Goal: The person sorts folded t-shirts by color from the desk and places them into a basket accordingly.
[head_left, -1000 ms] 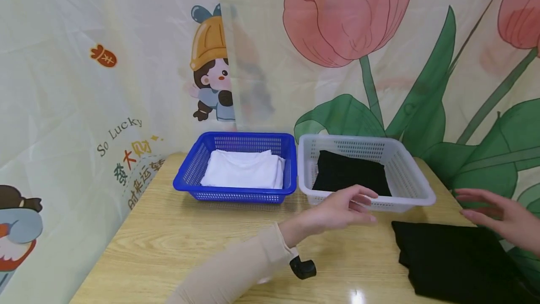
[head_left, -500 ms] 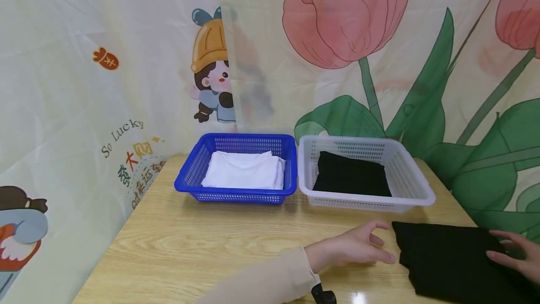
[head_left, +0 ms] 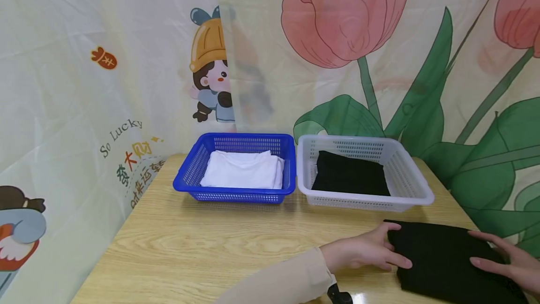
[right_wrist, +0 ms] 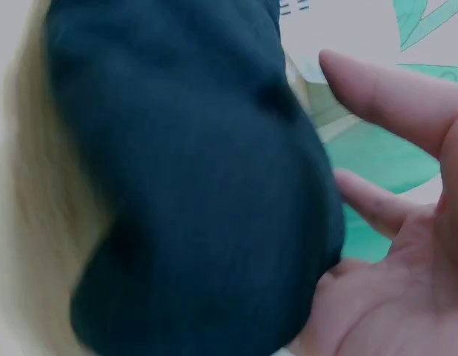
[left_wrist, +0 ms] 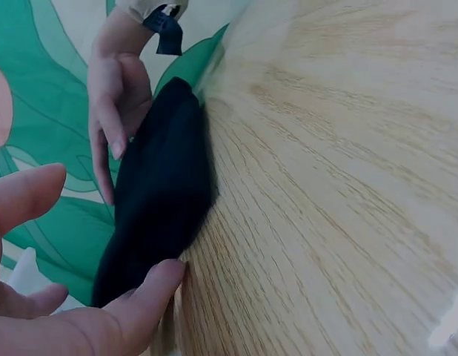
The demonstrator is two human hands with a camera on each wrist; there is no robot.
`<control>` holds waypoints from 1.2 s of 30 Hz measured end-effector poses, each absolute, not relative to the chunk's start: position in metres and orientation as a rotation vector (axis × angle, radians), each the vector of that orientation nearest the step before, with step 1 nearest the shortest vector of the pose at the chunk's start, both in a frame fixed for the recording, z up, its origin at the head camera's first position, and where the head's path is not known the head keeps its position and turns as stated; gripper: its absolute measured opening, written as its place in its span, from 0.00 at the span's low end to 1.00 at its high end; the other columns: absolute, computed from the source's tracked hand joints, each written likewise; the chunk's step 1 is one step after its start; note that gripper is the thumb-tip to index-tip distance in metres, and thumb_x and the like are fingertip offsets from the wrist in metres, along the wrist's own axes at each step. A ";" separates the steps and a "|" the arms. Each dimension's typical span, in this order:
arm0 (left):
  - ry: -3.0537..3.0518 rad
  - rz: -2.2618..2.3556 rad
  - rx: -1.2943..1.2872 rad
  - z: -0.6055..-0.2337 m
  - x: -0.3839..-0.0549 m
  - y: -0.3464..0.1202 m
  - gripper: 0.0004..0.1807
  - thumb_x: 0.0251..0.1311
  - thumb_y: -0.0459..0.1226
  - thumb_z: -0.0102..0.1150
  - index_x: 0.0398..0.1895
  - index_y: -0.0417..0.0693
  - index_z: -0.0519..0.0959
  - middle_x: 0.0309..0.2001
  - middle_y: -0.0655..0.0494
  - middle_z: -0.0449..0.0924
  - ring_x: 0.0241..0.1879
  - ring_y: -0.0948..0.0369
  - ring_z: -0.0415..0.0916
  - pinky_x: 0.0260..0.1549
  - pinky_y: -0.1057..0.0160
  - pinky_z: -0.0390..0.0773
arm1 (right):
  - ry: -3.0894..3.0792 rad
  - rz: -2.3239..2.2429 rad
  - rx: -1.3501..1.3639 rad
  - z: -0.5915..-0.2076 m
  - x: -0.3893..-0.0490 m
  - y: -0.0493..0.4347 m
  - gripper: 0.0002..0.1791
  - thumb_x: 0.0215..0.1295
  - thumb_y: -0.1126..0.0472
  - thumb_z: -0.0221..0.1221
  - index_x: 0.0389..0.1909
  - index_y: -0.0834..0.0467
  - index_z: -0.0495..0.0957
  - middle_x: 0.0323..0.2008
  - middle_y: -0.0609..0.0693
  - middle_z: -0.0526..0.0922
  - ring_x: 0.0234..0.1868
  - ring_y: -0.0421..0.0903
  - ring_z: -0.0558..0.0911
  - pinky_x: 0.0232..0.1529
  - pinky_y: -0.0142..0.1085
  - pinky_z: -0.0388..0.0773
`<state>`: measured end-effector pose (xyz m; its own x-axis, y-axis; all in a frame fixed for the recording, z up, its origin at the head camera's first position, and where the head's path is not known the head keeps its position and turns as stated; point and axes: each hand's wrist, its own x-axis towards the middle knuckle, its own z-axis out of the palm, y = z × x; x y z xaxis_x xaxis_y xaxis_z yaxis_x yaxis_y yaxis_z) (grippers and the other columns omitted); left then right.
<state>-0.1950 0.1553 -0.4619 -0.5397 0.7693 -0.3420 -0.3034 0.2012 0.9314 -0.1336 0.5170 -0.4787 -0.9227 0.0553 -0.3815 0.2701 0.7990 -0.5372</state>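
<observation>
A folded black garment (head_left: 443,262) lies at the right front of the table. My left hand (head_left: 364,250) is at its left edge, thumb and index fingertip touching the cloth. In the left wrist view, the thumb (left_wrist: 151,293) of that hand meets the garment's edge and the index finger stands out straight. On the right side, my right hand (head_left: 512,259) has its fingers spread over the cloth. The right wrist view shows the garment (right_wrist: 192,178) close up, beside the right hand's extended fingers (right_wrist: 392,89).
At the back of the table (head_left: 190,233), a blue basket (head_left: 240,196) holds folded white cloth (head_left: 242,170). Beside it, a white basket (head_left: 358,203) holds another folded black garment (head_left: 350,175). A printed curtain (head_left: 261,27) hangs behind them.
My left hand has come down from in front of the white basket, to the right, onto the garment's left edge. The right hand has lowered onto the garment, which has shifted slightly left.
</observation>
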 end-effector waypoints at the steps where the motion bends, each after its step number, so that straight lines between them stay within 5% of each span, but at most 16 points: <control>1: 1.578 1.508 0.448 -0.463 -0.195 0.156 0.40 0.67 0.24 0.66 0.74 0.66 0.64 0.54 0.48 0.73 0.43 0.61 0.79 0.53 0.54 0.86 | 2.633 -0.875 0.211 -0.479 -0.133 0.515 0.54 0.81 0.42 0.56 0.76 0.82 0.40 0.66 0.90 0.52 0.61 0.88 0.61 0.55 0.71 0.71; 5: 1.619 1.499 0.441 -0.466 -0.197 0.153 0.39 0.65 0.25 0.67 0.74 0.63 0.66 0.58 0.54 0.72 0.48 0.64 0.77 0.55 0.56 0.84 | 2.655 -0.924 0.044 -0.485 -0.132 0.506 0.49 0.81 0.48 0.58 0.78 0.78 0.43 0.67 0.85 0.61 0.58 0.74 0.76 0.51 0.61 0.79; 9: 1.760 1.441 0.459 -0.467 -0.200 0.147 0.38 0.64 0.30 0.71 0.72 0.67 0.68 0.63 0.61 0.70 0.58 0.66 0.73 0.60 0.59 0.79 | 2.676 -1.024 -0.091 -0.492 -0.130 0.496 0.42 0.80 0.53 0.60 0.81 0.70 0.50 0.69 0.78 0.65 0.58 0.28 0.72 0.56 0.67 0.69; 12: 1.847 1.443 0.471 -0.467 -0.202 0.142 0.38 0.62 0.32 0.74 0.70 0.69 0.70 0.62 0.63 0.73 0.59 0.66 0.72 0.63 0.60 0.75 | 2.608 -1.136 -0.140 -0.495 -0.130 0.488 0.38 0.81 0.55 0.58 0.83 0.58 0.53 0.69 0.52 0.71 0.51 0.15 0.66 0.60 0.60 0.71; 16: 1.860 1.498 0.481 -0.467 -0.206 0.136 0.38 0.60 0.30 0.75 0.69 0.68 0.71 0.61 0.64 0.73 0.57 0.65 0.73 0.63 0.61 0.72 | 2.443 -1.279 -0.136 -0.495 -0.133 0.472 0.39 0.83 0.57 0.56 0.86 0.50 0.48 0.68 0.36 0.70 0.54 0.21 0.74 0.49 0.37 0.82; 19: 1.860 1.506 0.487 -0.471 -0.209 0.130 0.39 0.59 0.27 0.75 0.69 0.69 0.71 0.63 0.64 0.71 0.59 0.65 0.71 0.64 0.61 0.71 | 2.389 -1.336 -0.119 -0.493 -0.135 0.459 0.39 0.83 0.57 0.56 0.86 0.45 0.48 0.72 0.46 0.68 0.55 0.21 0.74 0.50 0.37 0.83; 23: 1.895 1.508 0.496 -0.477 -0.211 0.118 0.40 0.58 0.24 0.75 0.68 0.68 0.73 0.64 0.63 0.71 0.60 0.65 0.70 0.64 0.60 0.71 | 2.309 -1.431 -0.176 -0.492 -0.138 0.443 0.37 0.83 0.60 0.55 0.83 0.34 0.51 0.67 0.30 0.70 0.57 0.24 0.76 0.51 0.37 0.83; 25: 1.910 1.516 0.502 -0.477 -0.211 0.111 0.39 0.57 0.24 0.75 0.66 0.67 0.74 0.62 0.63 0.73 0.58 0.64 0.72 0.63 0.60 0.73 | 2.269 -1.472 -0.218 -0.491 -0.141 0.434 0.38 0.82 0.62 0.55 0.83 0.36 0.52 0.62 0.19 0.70 0.59 0.24 0.76 0.53 0.34 0.83; 28: 1.921 1.530 0.521 -0.471 -0.211 0.099 0.37 0.58 0.25 0.75 0.64 0.69 0.75 0.61 0.64 0.74 0.57 0.65 0.73 0.62 0.60 0.74 | 2.261 -1.476 -0.266 -0.487 -0.144 0.421 0.39 0.82 0.62 0.56 0.85 0.45 0.49 0.62 0.15 0.68 0.59 0.21 0.73 0.52 0.30 0.79; 31: 1.904 1.543 0.558 -0.458 -0.210 0.085 0.36 0.60 0.27 0.74 0.64 0.70 0.75 0.61 0.66 0.73 0.56 0.66 0.74 0.61 0.62 0.74 | 2.234 -1.495 -0.295 -0.476 -0.146 0.410 0.40 0.82 0.63 0.55 0.86 0.51 0.46 0.64 0.17 0.68 0.61 0.22 0.73 0.54 0.30 0.79; 36: 1.852 1.590 0.617 -0.428 -0.209 0.061 0.34 0.63 0.28 0.73 0.65 0.68 0.74 0.58 0.65 0.77 0.52 0.68 0.78 0.56 0.67 0.77 | 2.203 -1.543 -0.349 -0.448 -0.147 0.398 0.39 0.84 0.65 0.51 0.86 0.46 0.44 0.67 0.23 0.69 0.63 0.26 0.75 0.55 0.32 0.81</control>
<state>-0.2091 0.0605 -0.4284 -0.7027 0.6955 -0.1497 -0.0426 0.1689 0.9847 -0.1465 0.3983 -0.4477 -0.8776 -0.4364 -0.1986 0.0373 0.3508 -0.9357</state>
